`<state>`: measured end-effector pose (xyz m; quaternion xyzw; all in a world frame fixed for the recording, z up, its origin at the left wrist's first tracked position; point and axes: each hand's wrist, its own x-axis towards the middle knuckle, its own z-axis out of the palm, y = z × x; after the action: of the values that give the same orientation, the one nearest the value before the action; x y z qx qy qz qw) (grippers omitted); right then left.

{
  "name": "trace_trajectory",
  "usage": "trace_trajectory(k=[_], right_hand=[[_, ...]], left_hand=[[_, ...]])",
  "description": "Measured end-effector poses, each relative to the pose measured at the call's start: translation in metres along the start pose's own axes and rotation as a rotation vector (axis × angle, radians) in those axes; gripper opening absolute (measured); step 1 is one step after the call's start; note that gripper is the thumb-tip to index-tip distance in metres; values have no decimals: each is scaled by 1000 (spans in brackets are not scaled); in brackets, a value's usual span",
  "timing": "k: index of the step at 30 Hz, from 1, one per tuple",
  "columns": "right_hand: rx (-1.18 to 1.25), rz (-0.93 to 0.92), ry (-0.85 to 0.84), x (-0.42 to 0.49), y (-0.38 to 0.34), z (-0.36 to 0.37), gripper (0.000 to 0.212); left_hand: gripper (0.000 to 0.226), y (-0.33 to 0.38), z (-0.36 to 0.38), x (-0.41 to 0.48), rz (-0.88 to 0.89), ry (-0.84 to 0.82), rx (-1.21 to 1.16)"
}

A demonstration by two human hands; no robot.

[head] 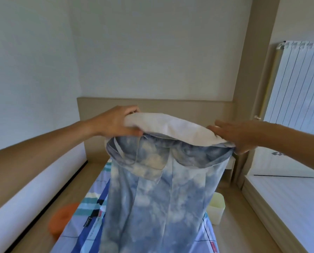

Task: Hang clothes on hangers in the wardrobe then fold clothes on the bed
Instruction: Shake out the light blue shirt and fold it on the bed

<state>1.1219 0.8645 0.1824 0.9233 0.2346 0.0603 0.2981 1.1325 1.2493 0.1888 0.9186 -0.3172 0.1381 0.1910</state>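
Bedsheet [96, 201]: blue, teal and white stripes, covering the bed along the lower edge. Most of it is hidden behind the hanging cloth.
Tie-dye garment [158, 203]: the task item, mottled blue and white. It is held up in the air over the bed and hangs down past the bottom edge of the view. Its top is turned over, showing a plain white inner face, and a sleeve-like flap droops at the upper left.
Sheet labels: a black tag [89, 221] carries pale script that is too small to read. One small red tag [100, 214] lies beside it, and another [213, 245] lies at the lower right. No lettering on either can be read.
Orange item [63, 222]: soft and rounded, at the left edge of the bed. It is blurred, and what it is cannot be told.
Plastic bin [217, 207]: pale yellow, open-topped, just right of the bed. Its left side is hidden by the garment, and its contents cannot be seen.
Left hand [119, 123]: the fingers are curled round the garment's top left corner, with the thumb beneath, in a firm grip.
Right hand [238, 136]: it holds the top right corner, with the fingers laid over the white fold and cloth bunched under the palm. Motion blur hides the exact finger positions.
Headboard [170, 106]: a beige panel behind the hands, with its middle hidden by the garment.
Radiator [302, 92]: white and ribbed, at the far right, cut off by the frame edge.
Wall [152, 42]: plain white, and the farthest surface.
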Motion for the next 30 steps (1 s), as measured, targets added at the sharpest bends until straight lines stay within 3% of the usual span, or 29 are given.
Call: trace_trajectory(k=[2, 3, 5, 6, 9, 11, 12, 13, 16, 18, 23, 25, 28, 30], right_hand=[[185, -21, 45, 7, 4, 5, 76], [339, -37, 67, 10, 6, 4, 58], [685, -72, 92, 12, 10, -3, 33], [858, -72, 80, 12, 9, -7, 28], [1340, 11, -71, 14, 4, -12, 22], [1605, 82, -204, 23, -6, -10, 44], [1667, 120, -239, 32, -10, -5, 57], [1731, 160, -244, 39, -17, -4, 57], [1914, 234, -189, 54, -48, -12, 19], [1974, 223, -175, 64, -70, -23, 20], [2021, 100, -51, 81, -113, -66, 27], [1953, 48, 19, 86, -120, -76, 37], [1828, -46, 122, 90, -124, -84, 48], [1831, -155, 206, 94, -120, -81, 50]], left_hand=[[72, -2, -1, -12, 1, -116, 282], [74, -5, 0, -17, 15, -138, 383], [46, -16, 3, -23, 74, -144, 377], [29, -22, 2, -25, 66, -140, 301], [29, -33, -4, -27, -195, -209, -55], [12, -34, -1, -25, -386, -293, -301], [11, -34, 3, -22, -494, -289, -395], [16, -32, 6, -19, -599, -256, -473], [22, -23, 21, -11, -832, -178, -665], [11, -12, 25, -2, -865, -146, -785], [16, 16, 28, 19, -696, -130, -955], [36, 24, 29, 21, -544, -153, -991], [85, 15, 30, 21, -347, -79, -958], [95, 2, 31, 19, -213, -1, -947]])
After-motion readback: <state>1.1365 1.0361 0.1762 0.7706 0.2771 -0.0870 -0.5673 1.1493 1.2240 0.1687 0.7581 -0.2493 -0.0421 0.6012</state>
